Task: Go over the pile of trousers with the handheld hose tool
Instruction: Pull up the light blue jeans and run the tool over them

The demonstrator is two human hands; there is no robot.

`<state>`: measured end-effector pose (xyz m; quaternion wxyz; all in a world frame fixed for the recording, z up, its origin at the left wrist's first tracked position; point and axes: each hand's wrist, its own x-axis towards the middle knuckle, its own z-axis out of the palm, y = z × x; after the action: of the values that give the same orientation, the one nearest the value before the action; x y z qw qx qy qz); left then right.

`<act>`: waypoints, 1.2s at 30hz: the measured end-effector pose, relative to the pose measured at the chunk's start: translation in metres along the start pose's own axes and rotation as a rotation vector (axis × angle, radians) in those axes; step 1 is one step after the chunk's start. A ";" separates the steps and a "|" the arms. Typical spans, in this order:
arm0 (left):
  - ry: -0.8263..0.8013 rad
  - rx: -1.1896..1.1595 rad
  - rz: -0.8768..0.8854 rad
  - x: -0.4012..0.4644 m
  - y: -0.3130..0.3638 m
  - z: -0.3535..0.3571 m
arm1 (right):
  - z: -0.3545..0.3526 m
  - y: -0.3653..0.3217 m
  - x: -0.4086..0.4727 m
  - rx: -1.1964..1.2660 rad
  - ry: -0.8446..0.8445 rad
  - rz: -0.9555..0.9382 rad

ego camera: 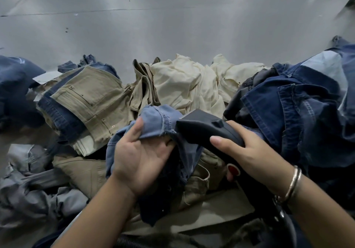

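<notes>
Trousers [172, 97] heaped across the grey worktop [172, 26]; hose tool [207, 130] nozzle at a light-blue pair [157, 119] near the front edge.
Left hand [142, 157] pinches the blue hem between thumb and fingers, palm up. Right hand [249, 155] is wrapped round the black handle. Judged: mid-pass; next, keep the cloth taut and draw the nozzle along. Plain grey metal surface runs to the far edge.

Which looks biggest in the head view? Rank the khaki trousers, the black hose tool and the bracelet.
1. Khaki trousers, spread widest.
2. Black hose tool, gripped by the right hand; it lies nearer the camera, so this gap is unsure.
3. Bracelet, clearly smallest.
</notes>
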<state>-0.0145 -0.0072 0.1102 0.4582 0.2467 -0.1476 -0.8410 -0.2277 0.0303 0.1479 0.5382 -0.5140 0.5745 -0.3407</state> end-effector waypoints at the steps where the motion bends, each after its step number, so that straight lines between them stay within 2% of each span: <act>1: 0.006 -0.002 0.029 0.000 0.004 -0.001 | -0.004 0.000 0.001 -0.011 0.041 -0.002; 3: 0.004 0.005 0.017 0.001 0.003 0.000 | -0.010 -0.001 0.002 0.060 0.092 -0.004; 5: 0.005 0.033 -0.013 0.003 -0.005 0.004 | -0.010 -0.004 0.000 0.111 0.047 -0.027; 8: 0.002 0.064 -0.040 0.006 -0.011 0.007 | 0.004 -0.006 -0.004 0.031 -0.053 -0.038; 10: -0.002 0.086 -0.065 0.007 -0.013 0.007 | 0.015 -0.004 -0.003 0.012 -0.050 -0.034; 15: 0.023 0.121 -0.081 0.007 -0.019 0.008 | 0.015 -0.010 0.007 0.182 0.061 0.064; 19: -0.026 0.142 -0.137 0.001 -0.024 0.005 | -0.001 -0.009 0.017 0.254 0.252 0.028; 21: -0.024 0.137 -0.090 0.003 -0.020 0.002 | -0.007 -0.013 0.014 0.224 0.199 0.007; 24: -0.055 0.105 -0.036 0.010 -0.009 0.004 | 0.003 -0.014 0.005 0.183 -0.035 0.044; 26: -0.050 0.114 -0.046 0.013 -0.008 0.004 | 0.015 -0.013 0.004 0.128 -0.092 0.057; 31: -0.059 0.146 -0.029 0.015 -0.012 0.002 | 0.021 -0.016 0.015 0.202 0.003 0.081; 36: -0.043 0.119 0.008 0.015 -0.004 0.003 | 0.035 -0.010 0.018 0.242 0.098 -0.030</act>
<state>-0.0257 -0.0172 0.1064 0.4429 0.2547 -0.2083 -0.8340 -0.1901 0.0166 0.1460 0.5624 -0.4367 0.5469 -0.4403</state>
